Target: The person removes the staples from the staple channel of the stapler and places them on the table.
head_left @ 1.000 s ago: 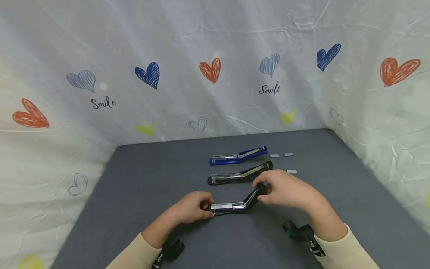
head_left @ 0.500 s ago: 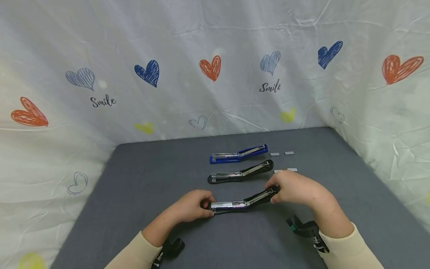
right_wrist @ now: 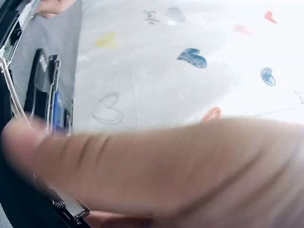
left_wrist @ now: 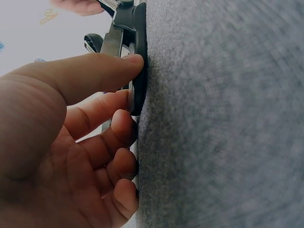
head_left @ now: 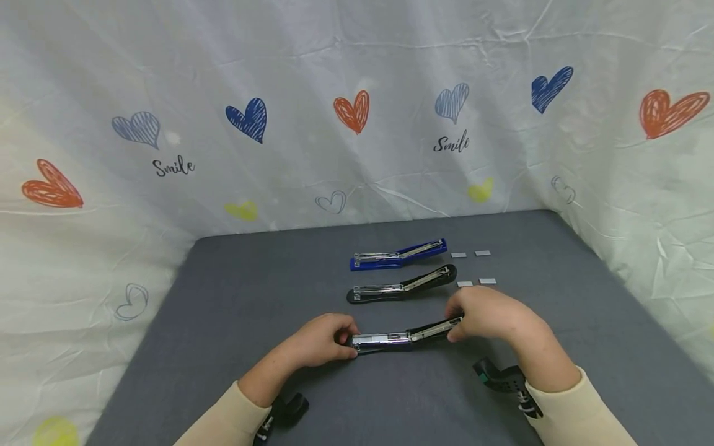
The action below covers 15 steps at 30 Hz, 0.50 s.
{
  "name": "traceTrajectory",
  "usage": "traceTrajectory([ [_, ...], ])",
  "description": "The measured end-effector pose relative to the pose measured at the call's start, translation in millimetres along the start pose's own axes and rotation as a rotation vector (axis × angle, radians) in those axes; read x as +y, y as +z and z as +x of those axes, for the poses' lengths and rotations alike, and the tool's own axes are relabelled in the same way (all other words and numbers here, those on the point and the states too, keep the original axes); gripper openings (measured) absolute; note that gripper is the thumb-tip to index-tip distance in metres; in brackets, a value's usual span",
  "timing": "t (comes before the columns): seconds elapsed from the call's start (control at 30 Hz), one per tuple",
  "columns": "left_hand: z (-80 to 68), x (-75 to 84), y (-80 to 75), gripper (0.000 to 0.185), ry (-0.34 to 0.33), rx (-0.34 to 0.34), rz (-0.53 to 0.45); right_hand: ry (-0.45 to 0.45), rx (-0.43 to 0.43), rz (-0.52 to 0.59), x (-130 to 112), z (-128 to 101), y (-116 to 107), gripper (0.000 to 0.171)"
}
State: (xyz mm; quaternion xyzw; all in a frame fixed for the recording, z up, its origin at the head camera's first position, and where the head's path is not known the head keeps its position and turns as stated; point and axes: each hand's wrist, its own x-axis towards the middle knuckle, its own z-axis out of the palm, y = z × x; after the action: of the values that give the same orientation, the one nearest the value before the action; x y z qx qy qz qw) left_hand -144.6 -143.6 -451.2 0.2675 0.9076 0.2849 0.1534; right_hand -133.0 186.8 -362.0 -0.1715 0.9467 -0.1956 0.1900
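Note:
A black stapler (head_left: pixel 385 340) lies nearest to me on the grey table, spread at its hinge, its right part tilted up and a silvery strip showing in its metal channel. My left hand (head_left: pixel 323 339) grips its left end; in the left wrist view the thumb (left_wrist: pixel 107 71) presses on the black base (left_wrist: pixel 139 35) and the other fingers curl beneath. At the raised right end my right hand (head_left: pixel 493 316) pinches the stapler's tip, which its fingers partly hide. The right wrist view shows the thumb (right_wrist: pixel 104 166) across the spring and metal channel.
Behind it lie a second black stapler (head_left: pixel 390 291) and a blue stapler (head_left: pixel 376 263), both spread the same way. Several small pale strips, such as this one (head_left: pixel 488 281), lie to their right. A white curtain (head_left: pixel 295 179) with printed hearts rises along the table's back and sides.
My right hand has moved right and drawn the stapler's raised part out flatter, then lowered it slightly. A pale strip behind that hand has come into view. The left hand keeps its grip.

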Motion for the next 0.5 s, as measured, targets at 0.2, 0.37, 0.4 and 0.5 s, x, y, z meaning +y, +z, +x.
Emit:
traceTrajectory([
  [0.2, -0.3, 1.5, -0.3, 0.020, -0.003, -0.001, -0.004, -0.124, 0.069, 0.086, -3, 1, 1, 0.036],
  [0.37, -0.7, 2.3, -1.0, 0.020, 0.001, 0.000, -0.009, -0.219, 0.174, 0.104, -8, 10, 8, 0.029],
  [0.4, -0.9, 2.4, -1.1, 0.020, 0.002, 0.000, -0.010, -0.238, 0.188, 0.102, -9, 12, 10, 0.027],
  [0.5, -1.3, 2.7, -1.5, 0.020, 0.005, 0.003, -0.009, -0.290, 0.215, 0.094, -12, 20, 19, 0.023],
])
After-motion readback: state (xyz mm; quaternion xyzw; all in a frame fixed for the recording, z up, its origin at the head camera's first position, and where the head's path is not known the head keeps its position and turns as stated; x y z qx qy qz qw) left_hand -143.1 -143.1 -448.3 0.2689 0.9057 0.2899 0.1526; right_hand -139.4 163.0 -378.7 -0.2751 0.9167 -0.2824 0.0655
